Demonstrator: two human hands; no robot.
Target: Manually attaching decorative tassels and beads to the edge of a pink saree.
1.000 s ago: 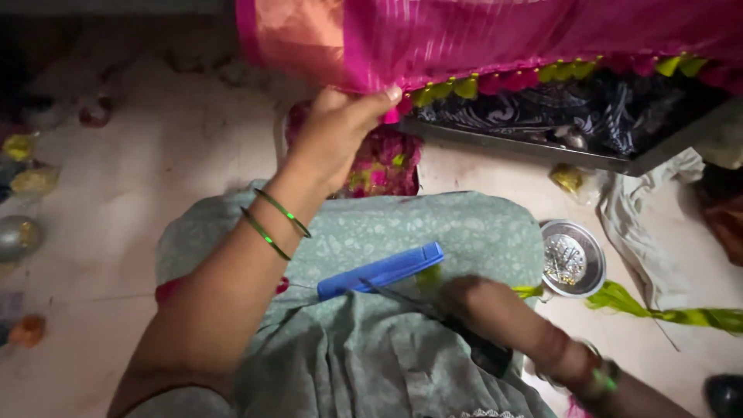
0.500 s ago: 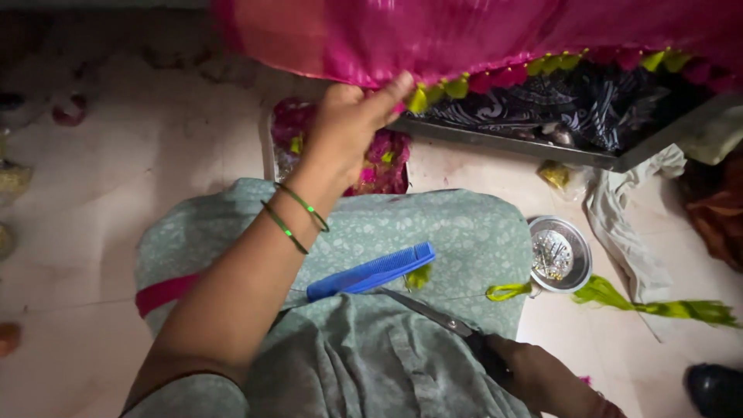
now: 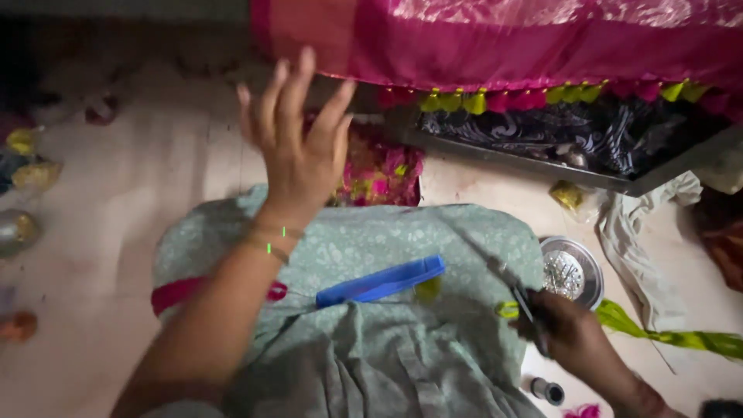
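My left hand (image 3: 298, 147) is raised with its fingers spread and holds nothing. It hovers just below the edge of a pink cloth (image 3: 503, 46) trimmed with yellow and pink tassels (image 3: 480, 101). Green bangles circle that wrist. My right hand (image 3: 573, 337) rests low at the right, beside my knee, closed on thin dark scissors (image 3: 520, 292). A blue plastic case (image 3: 379, 282) lies on my lap, which is covered in pale green fabric, between the two hands.
A steel bowl (image 3: 592, 267) stands on the floor by my right hand, next to a green strip (image 3: 681, 339) and a small dark spool (image 3: 548, 391). A tray (image 3: 542, 162) of dark patterned cloth lies under the pink cloth. A tassel heap (image 3: 379, 170) sits ahead of my knees.
My left hand has let go of the pink cloth's edge and opened, fingers spread. My right hand has drawn down to the right with the scissors.
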